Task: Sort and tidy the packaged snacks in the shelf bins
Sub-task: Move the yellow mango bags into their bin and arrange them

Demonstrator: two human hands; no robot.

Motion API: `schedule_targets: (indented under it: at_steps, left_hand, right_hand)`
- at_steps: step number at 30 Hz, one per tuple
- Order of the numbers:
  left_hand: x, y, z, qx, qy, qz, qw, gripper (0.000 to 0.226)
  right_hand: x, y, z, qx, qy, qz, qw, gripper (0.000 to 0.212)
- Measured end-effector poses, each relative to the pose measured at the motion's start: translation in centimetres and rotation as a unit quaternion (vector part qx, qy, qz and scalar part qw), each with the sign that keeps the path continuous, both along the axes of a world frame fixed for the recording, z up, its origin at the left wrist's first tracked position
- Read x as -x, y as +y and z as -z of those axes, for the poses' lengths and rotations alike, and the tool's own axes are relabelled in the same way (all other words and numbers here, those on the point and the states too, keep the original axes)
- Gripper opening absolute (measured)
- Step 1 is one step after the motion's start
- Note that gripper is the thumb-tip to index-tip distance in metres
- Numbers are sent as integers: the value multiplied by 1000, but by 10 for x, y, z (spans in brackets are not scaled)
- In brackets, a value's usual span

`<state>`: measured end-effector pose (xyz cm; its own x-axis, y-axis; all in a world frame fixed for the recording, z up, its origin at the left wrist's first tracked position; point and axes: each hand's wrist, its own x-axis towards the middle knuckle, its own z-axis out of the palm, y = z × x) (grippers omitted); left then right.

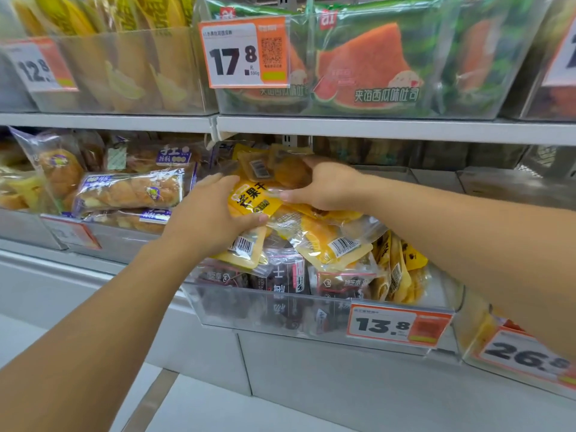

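Item: yellow dried-fruit packet [254, 199], atop the mixed heap in the clear shelf bin [311, 310] marked 13.8. Left hand [207, 213] has its fingers curled round the packet's near edge; right hand [324, 185] pinches its far end with fingers narrow. Handling advice: lift it flat and clear, so the loose yellow packets [327, 241] beneath don't slide over the dark packets [286, 279] in front, then stack like with like.
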<state>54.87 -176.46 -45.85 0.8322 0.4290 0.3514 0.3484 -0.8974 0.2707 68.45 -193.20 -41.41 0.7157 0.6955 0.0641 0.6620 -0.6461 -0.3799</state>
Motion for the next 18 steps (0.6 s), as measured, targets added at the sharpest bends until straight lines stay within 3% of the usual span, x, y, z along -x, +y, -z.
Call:
schedule_targets:
  at_steps: [3,6,8,12,15,18]
  left_hand:
    - [2,-5,2,22,-59,3,998,94]
    - [7,-4,4,43,-121,-1,992,111]
    - [8,-4,5,28,-108,-6,994,113]
    - [9,-8,7,-31,-88,11,996,94]
    - [10,-7,7,-52,-84,6,995,82]
    - [11,-18,-5,-77,-118,7,990,67]
  right_hand:
    - [8,25,3,-80,-6,-33,996,77]
    - [13,44,8,-119,-5,-62,991,74]
    - [12,50,11,-124,-13,-69,990,74]
    - [14,40,9,-129,-24,-68,989,65]
    - [16,15,3,-105,-32,-80,991,60]
    - [15,-28,-18,2,-70,-95,993,47]
